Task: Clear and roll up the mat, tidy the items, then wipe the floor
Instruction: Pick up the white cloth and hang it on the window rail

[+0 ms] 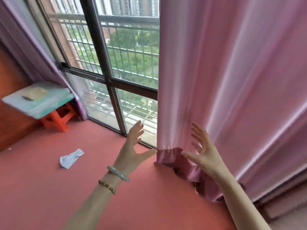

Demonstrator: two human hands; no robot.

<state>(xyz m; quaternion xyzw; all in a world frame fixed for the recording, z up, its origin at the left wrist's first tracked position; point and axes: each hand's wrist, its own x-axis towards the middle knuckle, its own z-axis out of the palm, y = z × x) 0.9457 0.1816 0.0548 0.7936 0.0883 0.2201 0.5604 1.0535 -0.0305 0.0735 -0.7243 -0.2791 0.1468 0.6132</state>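
A crumpled white striped cloth lies on the red floor, left of my arms. My left hand is stretched forward, fingers spread, holding nothing, two bracelets on its wrist. My right hand is also spread wide and empty, just in front of the pink curtain. Both thumbs point toward the curtain's bunched hem, which rests on the floor between the hands. No mat is visible.
A tall dark-framed window with a barred railing outside stands straight ahead. At the left, an orange plastic stool carries a pale blue-green board with something flat on it. A purple curtain hangs behind it.
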